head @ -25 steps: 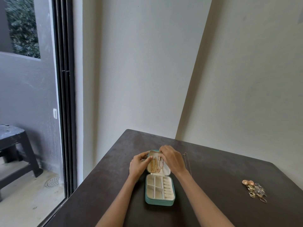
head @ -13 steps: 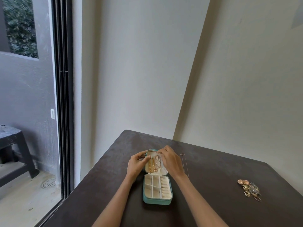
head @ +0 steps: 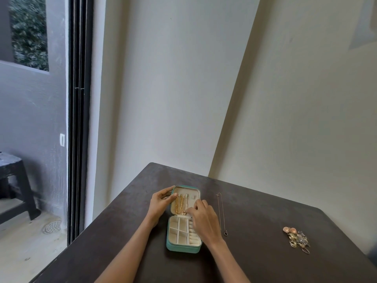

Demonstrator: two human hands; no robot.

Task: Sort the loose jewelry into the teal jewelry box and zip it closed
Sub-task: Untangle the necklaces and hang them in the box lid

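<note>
A small teal zip-around jewelry box (head: 183, 247) with a cream lining lies open flat on the dark brown matte desk (head: 265, 262), its lid half pointing away from the person and its tray of square compartments and ring rolls on the near side. The left hand (head: 160, 203) grips the left edge of the lid, fingers curled round the rim and thumb over its top corner. The right hand (head: 202, 218) reaches over the hinge area with its fingers bent together, the tips pinching at the lower end of the gold chains (head: 179, 204) that hang in the lid (whether they actually hold a clasp is too small to tell). Just right of the box, apart from it, a thin pale chain necklace with a small pendant (head: 222, 214) lies stretched out in a line on the desk. Well off to the right sits a loose heap of gold, silver and rose-coloured rings and earrings (head: 296, 238). Beyond the desk's left edge stands a black-framed sliding glass door (head: 78, 119), with a dark stool (head: 14, 180) outside it.
</note>
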